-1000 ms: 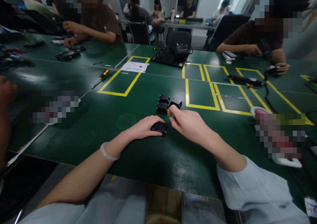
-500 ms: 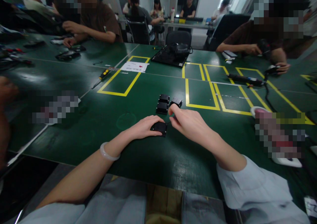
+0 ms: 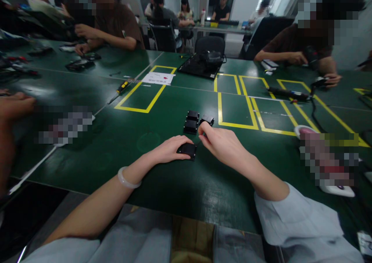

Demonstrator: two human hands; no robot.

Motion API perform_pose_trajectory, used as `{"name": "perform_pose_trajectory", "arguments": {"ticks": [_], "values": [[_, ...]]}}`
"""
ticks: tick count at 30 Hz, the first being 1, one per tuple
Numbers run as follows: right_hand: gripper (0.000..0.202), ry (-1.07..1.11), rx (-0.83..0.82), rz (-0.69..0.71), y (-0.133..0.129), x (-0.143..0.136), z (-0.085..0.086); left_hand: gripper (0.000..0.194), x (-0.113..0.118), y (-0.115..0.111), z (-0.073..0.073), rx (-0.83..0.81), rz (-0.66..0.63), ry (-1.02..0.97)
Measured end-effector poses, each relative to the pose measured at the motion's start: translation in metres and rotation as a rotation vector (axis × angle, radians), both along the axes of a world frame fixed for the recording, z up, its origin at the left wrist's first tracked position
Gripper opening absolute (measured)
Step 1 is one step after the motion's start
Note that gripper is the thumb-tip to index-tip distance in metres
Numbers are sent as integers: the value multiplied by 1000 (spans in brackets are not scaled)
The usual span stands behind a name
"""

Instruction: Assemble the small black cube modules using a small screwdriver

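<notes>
My left hand (image 3: 171, 149) grips a black block (image 3: 188, 150) between thumb and fingers, the block lying flat on the green table (image 3: 180, 193) directly before me. My right hand (image 3: 219, 142), wrist raised and fingers bent into a pinch, grasps a slim dark shaft (image 3: 199, 142) that reaches toward the block's upper right corner; whether its tip makes contact I cannot tell. Just beyond my hands stand a pair of similar black blocks (image 3: 191, 122), one behind the other, with a single tilted block (image 3: 207, 119) to their right, partly hidden by my right fingers. Farther left lies a yellow-and-black screwdriver (image 3: 122, 86), near a white paper sheet (image 3: 158, 78).
</notes>
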State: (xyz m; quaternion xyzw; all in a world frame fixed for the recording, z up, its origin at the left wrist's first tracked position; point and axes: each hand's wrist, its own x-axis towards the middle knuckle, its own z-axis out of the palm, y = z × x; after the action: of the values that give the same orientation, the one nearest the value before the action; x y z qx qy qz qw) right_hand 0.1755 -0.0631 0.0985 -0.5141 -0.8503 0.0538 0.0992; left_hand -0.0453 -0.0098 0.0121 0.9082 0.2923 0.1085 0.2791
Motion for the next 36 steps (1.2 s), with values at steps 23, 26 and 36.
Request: {"name": "perform_pose_trajectory", "arguments": {"ticks": [23, 26, 36], "values": [[22, -30, 41, -13, -1, -1, 0, 41, -3, 0, 2, -47, -16, -50], [20, -7, 57, -6, -1, 0, 0, 41, -4, 0, 2, -46, -15, -48], [23, -58, 24, -23, 1, 0, 0, 43, -3, 0, 0, -43, -27, -56]]}}
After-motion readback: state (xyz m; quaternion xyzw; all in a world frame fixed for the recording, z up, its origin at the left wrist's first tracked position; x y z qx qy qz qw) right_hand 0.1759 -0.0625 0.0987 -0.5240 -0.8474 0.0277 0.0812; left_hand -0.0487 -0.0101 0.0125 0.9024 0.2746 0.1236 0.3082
